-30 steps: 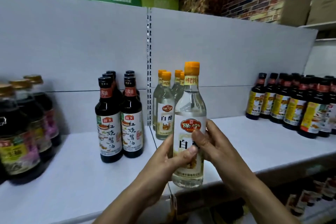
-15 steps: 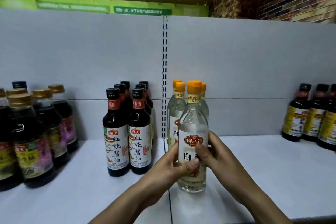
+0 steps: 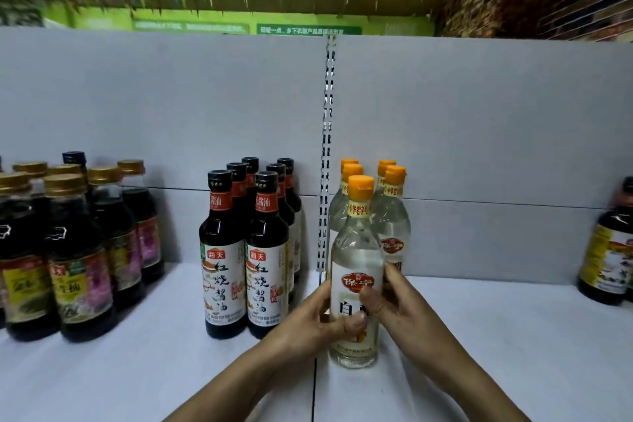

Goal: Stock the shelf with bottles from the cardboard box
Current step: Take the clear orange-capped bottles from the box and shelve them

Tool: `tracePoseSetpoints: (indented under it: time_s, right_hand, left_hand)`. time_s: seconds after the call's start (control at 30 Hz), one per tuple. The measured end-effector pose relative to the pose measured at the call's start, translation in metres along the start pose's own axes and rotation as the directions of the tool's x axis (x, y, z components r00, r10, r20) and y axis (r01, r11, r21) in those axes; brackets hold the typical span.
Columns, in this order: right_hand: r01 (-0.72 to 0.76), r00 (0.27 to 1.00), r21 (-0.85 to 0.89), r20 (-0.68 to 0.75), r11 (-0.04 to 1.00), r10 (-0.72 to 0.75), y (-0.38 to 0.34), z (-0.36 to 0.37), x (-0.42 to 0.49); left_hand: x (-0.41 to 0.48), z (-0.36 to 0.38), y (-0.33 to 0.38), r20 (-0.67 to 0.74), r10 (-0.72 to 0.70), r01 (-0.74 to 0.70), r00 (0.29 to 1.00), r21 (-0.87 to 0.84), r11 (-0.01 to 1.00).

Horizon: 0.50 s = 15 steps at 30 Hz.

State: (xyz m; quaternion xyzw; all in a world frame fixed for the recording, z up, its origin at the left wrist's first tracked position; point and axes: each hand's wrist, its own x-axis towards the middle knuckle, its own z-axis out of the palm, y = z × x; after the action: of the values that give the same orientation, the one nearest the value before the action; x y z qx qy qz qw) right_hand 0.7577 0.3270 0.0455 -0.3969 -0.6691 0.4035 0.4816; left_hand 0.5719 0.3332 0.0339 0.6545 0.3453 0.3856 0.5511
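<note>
A clear vinegar bottle (image 3: 356,260) with an orange cap and a red-and-white label stands upright on the white shelf (image 3: 496,336), at the front of a cluster of like bottles (image 3: 390,212). My left hand (image 3: 315,322) grips its lower body from the left, thumb across the label. From the right, my right hand (image 3: 397,305) grips the same bottle with its fingers round the back. The cardboard box is out of view.
Dark soy sauce bottles (image 3: 246,250) stand just left of the clear ones, beside the slotted upright (image 3: 329,154). Gold-capped dark bottles (image 3: 68,243) fill the far left. Another dark bottle (image 3: 613,243) stands at the right edge. The grey back panel rises behind.
The bottle has come down from the shelf's front edge and now stands on the shelf in front of the other clear bottles. Both hands stay on it. The camera has tilted upward.
</note>
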Motion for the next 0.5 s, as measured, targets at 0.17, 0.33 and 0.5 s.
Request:
tracePoseSetpoints:
  time_s: [0.17, 0.33, 0.5]
  right_hand:
    - [-0.008, 1.0, -0.002, 0.021, 1.0, 0.008, 0.007, -0.004, 0.009]
    - [-0.017, 0.998, -0.068, 0.058, 0.998, 0.021, 0.006, -0.007, 0.019]
    - [-0.03, 0.998, -0.173, 0.058, 0.985, 0.04, 0.011, -0.009, 0.028]
  left_hand:
    - [0.009, -0.001, -0.004, 0.001, 0.014, -0.013, 1.0, -0.019, 1.0]
    - [0.017, -0.005, -0.004, -0.007, 0.018, -0.018, 1.0, 0.003, 1.0]
    - [0.027, -0.017, 0.005, -0.046, -0.028, 0.034, 0.999, 0.119, 0.992]
